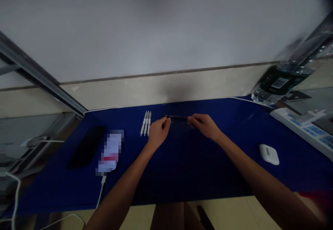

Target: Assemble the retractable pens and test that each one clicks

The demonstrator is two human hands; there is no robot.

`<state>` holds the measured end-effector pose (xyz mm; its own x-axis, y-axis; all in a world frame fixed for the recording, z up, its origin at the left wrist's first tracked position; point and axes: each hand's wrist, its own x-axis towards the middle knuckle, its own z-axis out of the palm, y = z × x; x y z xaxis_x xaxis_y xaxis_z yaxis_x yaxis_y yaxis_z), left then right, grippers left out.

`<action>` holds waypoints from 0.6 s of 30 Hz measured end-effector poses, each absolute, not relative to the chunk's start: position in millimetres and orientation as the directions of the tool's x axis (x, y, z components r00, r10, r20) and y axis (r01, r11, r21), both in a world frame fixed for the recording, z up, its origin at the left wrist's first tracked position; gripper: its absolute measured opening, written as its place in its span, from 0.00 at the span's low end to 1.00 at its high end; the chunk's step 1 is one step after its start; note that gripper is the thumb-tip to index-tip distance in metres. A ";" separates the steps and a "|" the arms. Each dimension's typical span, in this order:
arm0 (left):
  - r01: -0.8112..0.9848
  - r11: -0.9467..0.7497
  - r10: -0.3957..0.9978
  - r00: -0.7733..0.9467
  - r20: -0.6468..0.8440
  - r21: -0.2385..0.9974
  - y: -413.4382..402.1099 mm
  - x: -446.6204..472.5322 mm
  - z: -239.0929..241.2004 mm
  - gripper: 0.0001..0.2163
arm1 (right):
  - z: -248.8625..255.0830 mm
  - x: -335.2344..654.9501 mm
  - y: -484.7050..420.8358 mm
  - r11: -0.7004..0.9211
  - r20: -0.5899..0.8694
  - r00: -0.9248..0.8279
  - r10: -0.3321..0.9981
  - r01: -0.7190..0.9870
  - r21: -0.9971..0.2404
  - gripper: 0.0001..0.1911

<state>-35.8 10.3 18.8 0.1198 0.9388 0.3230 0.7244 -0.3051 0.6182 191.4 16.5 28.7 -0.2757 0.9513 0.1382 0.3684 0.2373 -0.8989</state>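
My left hand [159,131] and my right hand [204,126] both pinch a slim black pen [177,118], one at each end, above the blue desk mat [197,174]. The pen lies level, and my fingers hide its tips. Just left of my left hand, several white pens [146,123] lie side by side on the mat, not touched. Further left are a black phone [86,147] and a white object with a pixelated surface [110,152], with a white cable running from it.
A white earbud case [269,154] sits on the mat to the right. A white power strip [301,129] lies at the right edge, below a clear water bottle [281,82]. Metal shelf rails frame both sides, and a wall stands behind the mat.
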 end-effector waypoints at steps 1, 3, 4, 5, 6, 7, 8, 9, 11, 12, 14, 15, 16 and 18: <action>0.725 -0.310 0.937 0.123 0.328 0.615 10.2 -35.7 18.8 0.19 | 29.1 191.5 16.1 0.240 0.136 -0.282 0.950 0.378 -0.894 0.20; 0.726 -0.316 0.933 0.122 0.338 0.611 10.2 -35.8 18.7 0.19 | 29.4 191.7 15.7 0.245 0.138 -0.292 0.947 0.375 -0.894 0.21; 0.727 -0.317 0.932 0.120 0.342 0.609 10.1 -35.8 18.6 0.19 | 29.3 191.7 15.8 0.245 0.138 -0.295 0.946 0.369 -0.897 0.21; 0.729 -0.318 0.931 0.118 0.346 0.606 10.1 -35.8 18.4 0.19 | 28.9 191.7 16.1 0.244 0.138 -0.295 0.945 0.360 -0.901 0.20; 0.732 -0.319 0.930 0.118 0.349 0.602 10.1 -35.8 18.2 0.18 | 28.5 191.6 16.5 0.242 0.140 -0.292 0.946 0.351 -0.905 0.18; 0.735 -0.321 0.929 0.120 0.351 0.597 10.1 -35.9 17.9 0.18 | 28.0 191.5 17.0 0.242 0.143 -0.289 0.947 0.343 -0.908 0.17; 0.739 -0.323 0.928 0.123 0.353 0.591 10.1 -35.9 17.5 0.18 | 27.5 191.4 17.6 0.243 0.148 -0.285 0.947 0.336 -0.910 0.15; 0.745 -0.326 0.926 0.128 0.355 0.583 10.0 -35.9 17.2 0.18 | 27.2 191.2 18.0 0.245 0.153 -0.280 0.948 0.330 -0.912 0.14; 0.761 -0.325 0.924 0.130 0.359 0.562 10.0 -35.8 16.4 0.18 | 26.9 190.7 18.6 0.244 0.160 -0.269 0.950 0.315 -0.917 0.12; 0.770 -0.324 0.923 0.130 0.363 0.549 10.0 -35.7 15.9 0.18 | 26.9 190.5 18.8 0.240 0.159 -0.267 0.951 0.307 -0.921 0.12; 0.784 -0.326 0.918 0.130 0.375 0.528 10.0 -35.5 15.2 0.18 | 26.9 190.1 18.7 0.229 0.152 -0.264 0.952 0.292 -0.928 0.12; 0.787 -0.330 0.914 0.130 0.383 0.520 9.9 -35.4 15.0 0.18 | 26.9 190.0 18.5 0.226 0.148 -0.265 0.953 0.291 -0.930 0.12; 0.789 -0.336 0.911 0.132 0.391 0.515 9.8 -35.2 14.8 0.18 | 26.9 190.0 18.3 0.224 0.144 -0.269 0.952 0.298 -0.928 0.13; 0.789 -0.347 0.904 0.138 0.405 0.507 9.5 -34.7 14.9 0.19 | 26.8 190.2 17.9 0.222 0.131 -0.276 0.952 0.329 -0.918 0.15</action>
